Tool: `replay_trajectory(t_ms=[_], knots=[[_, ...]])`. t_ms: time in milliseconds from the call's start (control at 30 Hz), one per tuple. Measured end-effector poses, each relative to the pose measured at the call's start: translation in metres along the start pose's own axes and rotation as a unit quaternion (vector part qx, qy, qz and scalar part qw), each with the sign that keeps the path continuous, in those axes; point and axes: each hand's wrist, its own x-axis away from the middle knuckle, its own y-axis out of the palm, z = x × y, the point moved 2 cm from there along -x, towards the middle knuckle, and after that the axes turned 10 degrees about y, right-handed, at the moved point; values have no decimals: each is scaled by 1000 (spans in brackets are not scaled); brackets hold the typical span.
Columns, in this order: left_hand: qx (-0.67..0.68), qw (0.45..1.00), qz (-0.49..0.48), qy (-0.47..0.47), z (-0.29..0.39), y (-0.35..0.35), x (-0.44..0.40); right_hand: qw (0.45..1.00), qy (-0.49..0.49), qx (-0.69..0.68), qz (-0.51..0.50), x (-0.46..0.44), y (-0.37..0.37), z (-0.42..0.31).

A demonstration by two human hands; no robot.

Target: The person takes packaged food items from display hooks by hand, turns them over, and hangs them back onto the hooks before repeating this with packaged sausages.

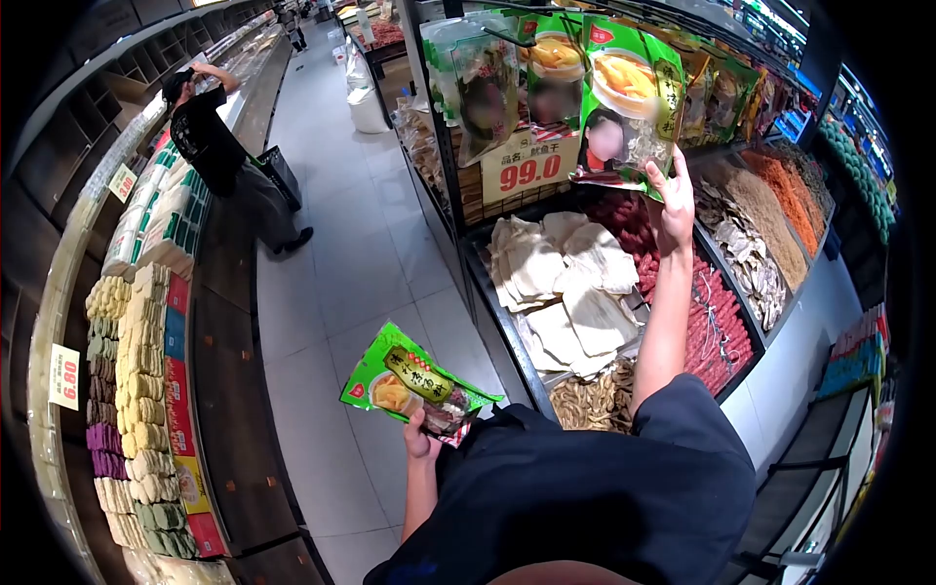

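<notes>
Now, on my remote feed, the left hand (421,441) grips a packet (409,378) at seven o'clock; the right hand (673,207) pinches a bag's (624,83) lower corner at one, where tugging might dislodge neighbouring pouches (554,68).

The shirt (585,478) is dark navy, with short, loose sleeves (694,419).

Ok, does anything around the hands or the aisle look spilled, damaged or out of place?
Nothing looks spilled or damaged. The one mild oddity is the white sack standing on the aisle floor, where people walk. The green pack in the left hand is tilted, probably just from the grip.
</notes>
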Motion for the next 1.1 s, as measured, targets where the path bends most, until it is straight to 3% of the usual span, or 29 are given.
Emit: replay_trajectory(t_ms=[367, 400, 500, 533, 633, 700, 767, 833, 867, 900, 933, 967, 1033, 1100], knots=[[-23, 1000, -5, -1, -3, -7, -1, 999, 11, -42, 0, -13, 1, 3], [-24, 1000, -7, -1, -4, -5, -3, 999, 13, -26, 46, -21, -3, 9], [-35, 999, -9, -4, -3, 3, -4, 981, -138, 79, 108, -51, 11, 21], [-33, 999, -15, -10, -4, 5, -5, 985, -72, 101, 124, -53, 18, 23], [-32, 999, -20, -20, -4, 1, -5, 968, -73, 207, 125, -63, 22, 39], [-43, 999, -19, -10, -5, -3, -7, 862, -84, 463, 189, -59, 2, 55], [-46, 999, -14, 0, -5, 0, -8, 786, -169, 536, 258, -26, 14, 53], [-51, 999, -8, 8, -5, 5, -10, 889, -106, 425, 135, 20, 51, 47], [-72, 997, 11, 6, -7, 8, -12, 944, -36, 328, 23, 41, 66, 60], [-93, 995, 28, 3, -9, 11, -15, 957, 84, 260, -95, 68, 81, 74], [-113, 993, 30, 0, -9, 17, -16, 911, 196, 258, -255, 92, 95, 80], [-52, 997, 52, -4, -9, 29, -18, 863, 179, 309, -359, 122, 108, 89], [-65, 998, 17, -20, -10, 44, -22, 826, 230, 311, -409, 172, 122, 112], [-143, 989, -14, -31, -13, 45, -23, 837, 228, 296, -399, 202, 129, 120]])
